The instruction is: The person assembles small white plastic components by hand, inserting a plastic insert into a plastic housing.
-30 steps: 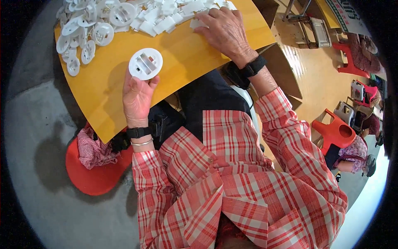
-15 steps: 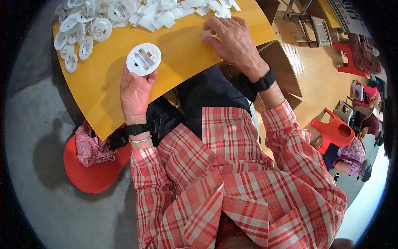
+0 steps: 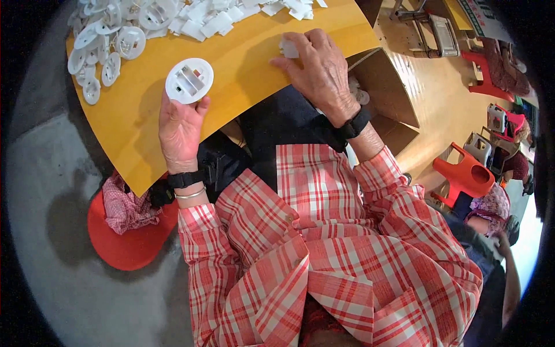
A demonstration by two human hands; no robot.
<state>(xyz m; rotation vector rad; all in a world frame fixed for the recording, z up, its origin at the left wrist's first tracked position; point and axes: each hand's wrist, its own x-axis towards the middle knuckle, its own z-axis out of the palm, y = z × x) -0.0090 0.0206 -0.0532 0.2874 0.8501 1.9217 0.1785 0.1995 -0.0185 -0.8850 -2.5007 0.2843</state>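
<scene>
My left hand [image 3: 180, 136] is closed on a round white plastic housing [image 3: 190, 81], thumb and fingertips at its near rim. The housing is tilted up, showing a rectangular battery compartment with metal contacts. Over the table, my right hand [image 3: 324, 78] pinches a small flat white plastic cover [image 3: 289, 49] between thumb and fingers, apart from the housing. Beyond both hands lies a heap of similar white covers [image 3: 211, 24]. To its left, several more round white housings [image 3: 110, 43] are piled with thin wires among them.
The yellow tabletop [image 3: 133, 139] ends just in front of my lap. A red stool [image 3: 127, 248] with patterned cloth stands at left. An open cardboard box [image 3: 384, 84] holding white parts is at right. Farther right are an orange stool [image 3: 465, 173] and other people.
My right hand has shifted slightly left with the cover, which now shows more clearly. The left hand still holds the housing. Another person's arm has appeared at the lower right.
</scene>
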